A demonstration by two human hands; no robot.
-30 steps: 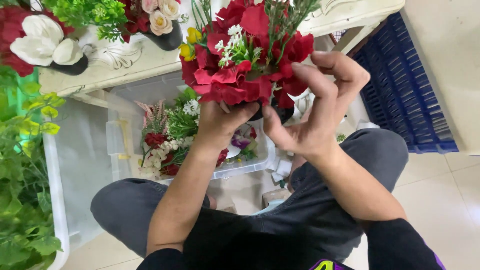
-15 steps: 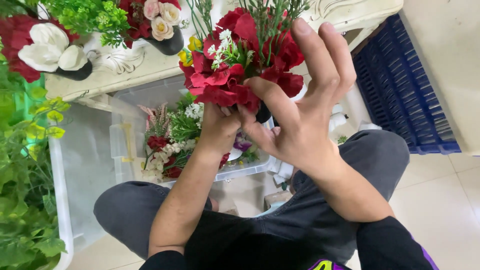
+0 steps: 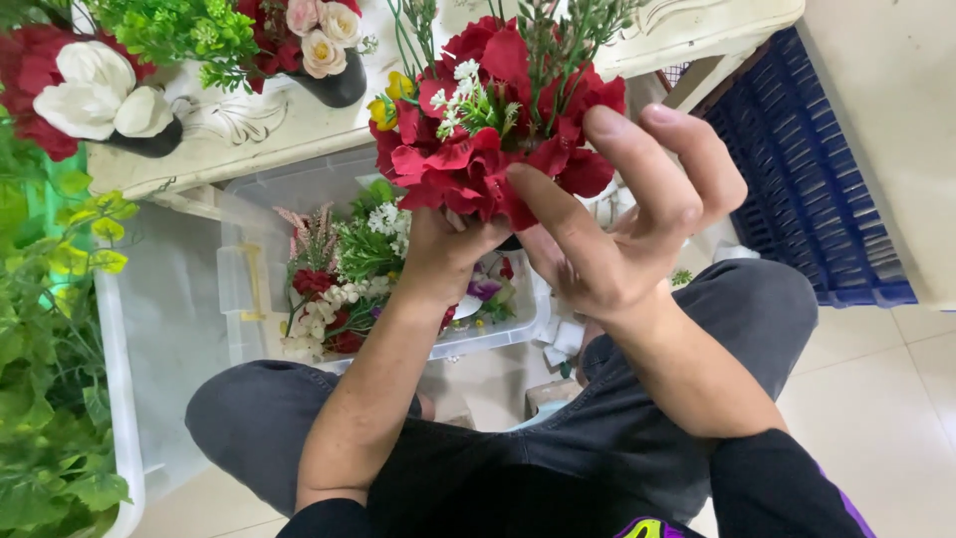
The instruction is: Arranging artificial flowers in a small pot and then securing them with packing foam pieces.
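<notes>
Item one: we see a bunch of red flowers (image 3: pixel 488 139) with small white and yellow blooms and green stems, held up at 12 o'clock in the view, above the lap

Left hand (image 3: pixel 448 249): clenched around the base of the bunch from below, at 6 o'clock of the blooms; we cannot see its fingertips

Right hand (image 3: pixel 617 229): at 4 o'clock of the bunch, fingers (image 3: pixel 558 214) spread and loosely curled, the forefinger and thumb touching the lower red petals; it grips nothing firmly that we can tell

Item two: clear plastic box (image 3: pixel 239 289) on the floor, under the left forearm, holding mixed flowers (image 3: pixel 339 279) in red, white, pink and green

Item three: cream carved table (image 3: pixel 239 125) at 11 o'clock, bearing a dark pot of pink roses (image 3: pixel 324 40) and a white and red flower (image 3: pixel 85 85)

Item four: green leafy plants (image 3: pixel 40 379) at 9 o'clock

Item five: blue plastic crate (image 3: pixel 807 189) at 3 o'clock, on pale floor tiles (image 3: pixel 896 399)
</notes>
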